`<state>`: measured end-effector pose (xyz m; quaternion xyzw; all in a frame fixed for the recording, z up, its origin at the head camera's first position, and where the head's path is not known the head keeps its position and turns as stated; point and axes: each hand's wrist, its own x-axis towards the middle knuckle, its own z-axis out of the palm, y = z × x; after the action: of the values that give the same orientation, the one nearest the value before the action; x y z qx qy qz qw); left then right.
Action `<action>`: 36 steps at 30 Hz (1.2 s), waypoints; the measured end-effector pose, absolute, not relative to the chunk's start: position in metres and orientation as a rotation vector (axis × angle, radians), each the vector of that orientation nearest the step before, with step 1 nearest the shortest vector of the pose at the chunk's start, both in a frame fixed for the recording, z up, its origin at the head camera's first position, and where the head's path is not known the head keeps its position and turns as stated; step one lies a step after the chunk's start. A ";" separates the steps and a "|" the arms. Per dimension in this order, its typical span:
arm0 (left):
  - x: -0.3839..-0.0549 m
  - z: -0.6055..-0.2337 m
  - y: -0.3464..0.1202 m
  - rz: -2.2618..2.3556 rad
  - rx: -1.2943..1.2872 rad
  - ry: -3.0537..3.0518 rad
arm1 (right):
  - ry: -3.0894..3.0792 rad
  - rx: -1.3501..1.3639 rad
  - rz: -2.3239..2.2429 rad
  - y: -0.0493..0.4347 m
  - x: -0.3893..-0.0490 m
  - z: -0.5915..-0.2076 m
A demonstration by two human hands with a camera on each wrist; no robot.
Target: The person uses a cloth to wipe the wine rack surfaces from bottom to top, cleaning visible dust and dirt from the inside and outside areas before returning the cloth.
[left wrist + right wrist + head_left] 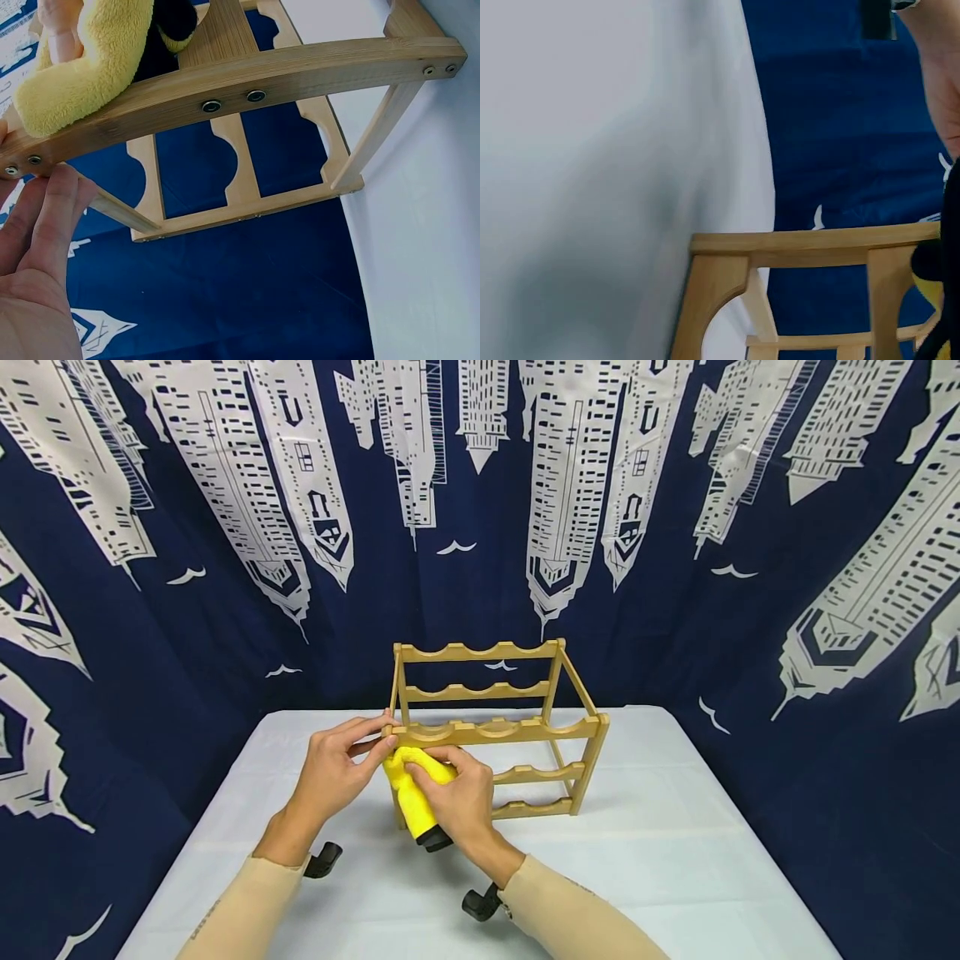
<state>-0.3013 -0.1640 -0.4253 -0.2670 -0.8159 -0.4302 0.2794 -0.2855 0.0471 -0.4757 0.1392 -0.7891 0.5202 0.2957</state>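
Observation:
A light wooden rack [495, 731] with scalloped crossbars stands upright on the table. My left hand [337, 768] grips its upper front left corner, fingertips on one side of the bar and thumb on the other. My right hand [463, 793] holds a yellow fuzzy cloth [414, 802] with a black end, bunched up against the rack's left front post just under the top bar. In the left wrist view, the yellow cloth [82, 75] laps over the edge of the rack's side piece [300, 75], near the left fingers [52, 217]. Only a sliver of cloth [930, 289] shows in the right wrist view.
A white cover lies over the table [675, 860]. Behind and around it hangs a dark blue curtain [450, 602] printed with white buildings. Black mounts [324, 860] sit at both wrists.

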 end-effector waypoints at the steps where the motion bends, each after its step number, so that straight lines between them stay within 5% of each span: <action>1: -0.301 -0.425 -0.164 -1.157 -0.714 -2.189 | -2.081 0.392 1.384 0.048 -0.286 -0.477; 11: -0.302 -0.426 -0.165 -1.162 -0.724 -2.168 | -1.874 0.677 1.086 0.045 -0.294 -0.486; 36: -0.301 -0.425 -0.162 -1.155 -0.699 -2.156 | -2.350 0.754 0.402 0.063 -0.293 -0.474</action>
<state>-0.3009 -0.1624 -0.4254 -0.2626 -0.8100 -0.4340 0.2944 -0.2933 0.0627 -0.4739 0.2862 -0.8920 0.1526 0.3149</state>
